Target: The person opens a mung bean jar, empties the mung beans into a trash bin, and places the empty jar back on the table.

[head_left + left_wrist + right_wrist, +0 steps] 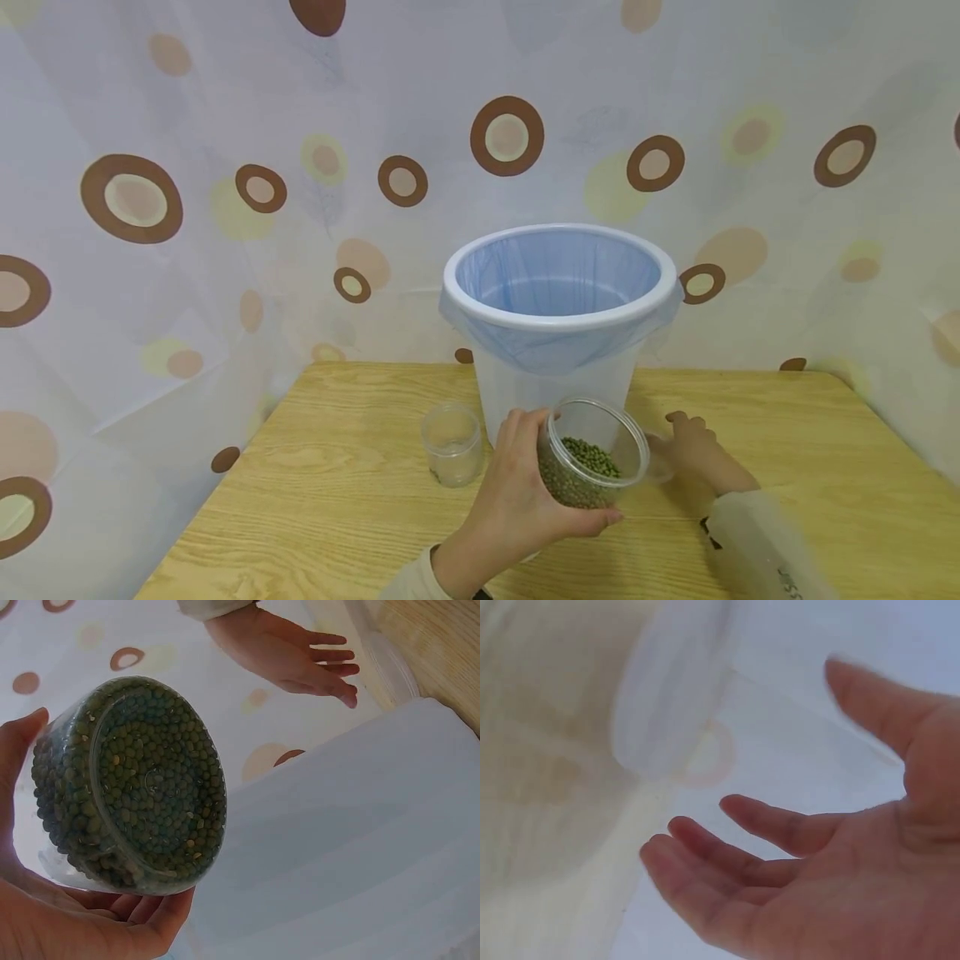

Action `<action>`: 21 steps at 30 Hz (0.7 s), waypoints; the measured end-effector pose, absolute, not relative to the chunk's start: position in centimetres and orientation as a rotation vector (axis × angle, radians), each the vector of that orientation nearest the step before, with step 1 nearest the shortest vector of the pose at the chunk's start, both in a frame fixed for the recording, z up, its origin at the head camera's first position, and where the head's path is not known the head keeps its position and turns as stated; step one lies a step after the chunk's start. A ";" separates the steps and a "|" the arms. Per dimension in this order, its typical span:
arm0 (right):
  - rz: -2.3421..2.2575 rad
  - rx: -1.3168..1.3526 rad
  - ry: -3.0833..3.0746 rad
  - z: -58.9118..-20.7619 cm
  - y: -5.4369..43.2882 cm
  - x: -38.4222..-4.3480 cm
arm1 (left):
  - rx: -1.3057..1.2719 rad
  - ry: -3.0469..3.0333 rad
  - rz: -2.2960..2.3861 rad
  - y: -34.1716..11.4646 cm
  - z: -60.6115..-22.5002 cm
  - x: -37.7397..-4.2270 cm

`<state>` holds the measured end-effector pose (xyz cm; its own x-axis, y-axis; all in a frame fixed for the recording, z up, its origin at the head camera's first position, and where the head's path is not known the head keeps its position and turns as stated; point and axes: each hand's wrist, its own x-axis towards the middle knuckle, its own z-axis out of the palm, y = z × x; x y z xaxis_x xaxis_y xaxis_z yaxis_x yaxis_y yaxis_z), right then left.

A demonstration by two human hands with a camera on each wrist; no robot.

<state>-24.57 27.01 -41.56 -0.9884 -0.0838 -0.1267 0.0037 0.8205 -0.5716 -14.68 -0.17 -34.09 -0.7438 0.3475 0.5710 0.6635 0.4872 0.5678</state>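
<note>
In the head view my left hand (pixel 517 492) grips a clear plastic jar (pixel 636 433), tilted, in front of the bin. Green mung beans (pixel 592 457) fill its lower part. The left wrist view shows the jar's base (pixel 154 780) with beans pressed against it, thumb on one side and fingers below. My right hand (pixel 697 454) is right of the jar, fingers apart and holding nothing in the right wrist view. Close to those fingertips is a clear round lid (pixel 658 460), blurred in the right wrist view. A second clear jar (pixel 452 450) stands on the table left of the bin.
A white bin (pixel 555 392) with a blue liner bag (pixel 555 267) folded over its rim stands at the middle back of the wooden table (pixel 337 483). Behind it hangs a white sheet (pixel 420 92) with brown and beige circles.
</note>
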 end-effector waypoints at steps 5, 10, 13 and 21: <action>-1.020 -0.132 2.847 -39.4 28.0 -24.4 | -0.842 -2.361 -1.162 -0.2 -34.1 -14.6; -1.183 -0.106 2.917 -37.1 28.2 -24.2 | -0.834 -2.380 -1.198 -0.3 -34.0 -14.5; -1.328 -0.063 2.974 -35.6 28.0 -24.1 | -0.832 -2.383 -1.188 -0.3 -34.1 -14.4; -1.700 0.001 3.132 -31.2 27.2 -24.1 | -0.822 -2.383 -1.199 -0.1 -34.0 -14.4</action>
